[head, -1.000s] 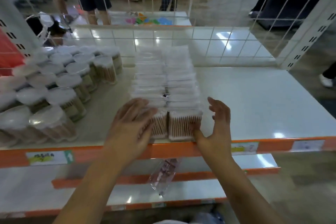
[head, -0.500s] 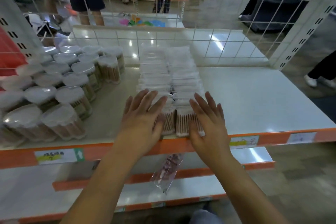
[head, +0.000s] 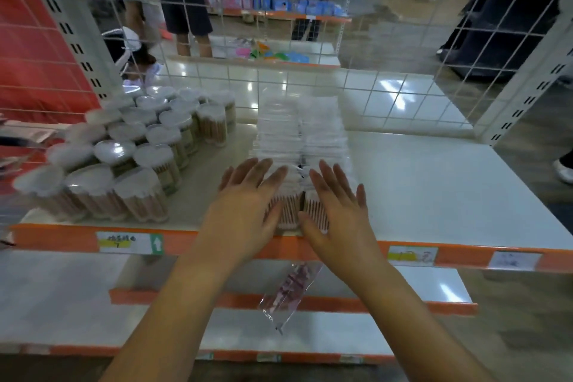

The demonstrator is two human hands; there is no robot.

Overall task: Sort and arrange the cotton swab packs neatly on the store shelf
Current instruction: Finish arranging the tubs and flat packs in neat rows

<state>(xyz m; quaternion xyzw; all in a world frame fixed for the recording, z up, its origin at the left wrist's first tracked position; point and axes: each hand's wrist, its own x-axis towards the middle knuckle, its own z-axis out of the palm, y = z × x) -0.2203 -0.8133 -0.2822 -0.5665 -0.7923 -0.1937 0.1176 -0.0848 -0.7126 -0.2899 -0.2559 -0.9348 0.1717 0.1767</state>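
Observation:
Two rows of rectangular clear cotton swab packs run from the shelf's front edge back to the wire grid. My left hand lies flat with straight fingers against the front pack of the left row. My right hand presses flat on the front pack of the right row. Both palms cover most of the two front packs; pink swab sticks show between them. To the left stand several round cotton swab tubs with white lids, packed in a cluster.
The white shelf has an orange front lip with price labels. A wire grid backs it. A thin plastic bag of swabs hangs below the lip over lower shelves. People stand beyond the grid, at the back left.
My right hand moved from the right side of the front pack onto its face. Both hands now press flat on the front packs, fingers reaching further over the tops.

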